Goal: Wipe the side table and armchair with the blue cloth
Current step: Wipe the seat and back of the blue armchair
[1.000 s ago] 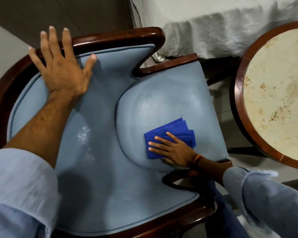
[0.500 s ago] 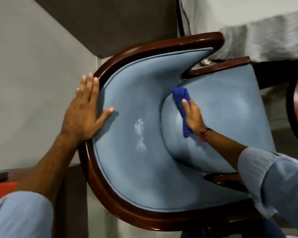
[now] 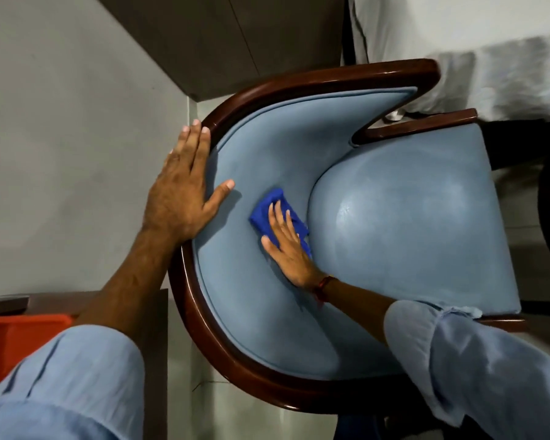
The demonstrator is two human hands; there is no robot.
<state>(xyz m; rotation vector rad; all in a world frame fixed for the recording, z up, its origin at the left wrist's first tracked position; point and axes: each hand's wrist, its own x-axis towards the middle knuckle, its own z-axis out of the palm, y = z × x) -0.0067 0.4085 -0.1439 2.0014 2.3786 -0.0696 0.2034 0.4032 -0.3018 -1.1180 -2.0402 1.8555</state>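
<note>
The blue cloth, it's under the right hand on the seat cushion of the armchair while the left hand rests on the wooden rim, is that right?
Not quite. The blue cloth is under the right hand, but it is pressed against the padded inner backrest of the armchair, beside the seat cushion, not on it. The head view shows this. The left hand does rest on the wooden rim.

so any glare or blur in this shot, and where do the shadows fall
Head view: soft sheen on the seat cushion and a glossy highlight along the wood rim; the left hand casts a shadow on the backrest; bedding at top right looks smeared; wide-angle bending at the edges.
</note>
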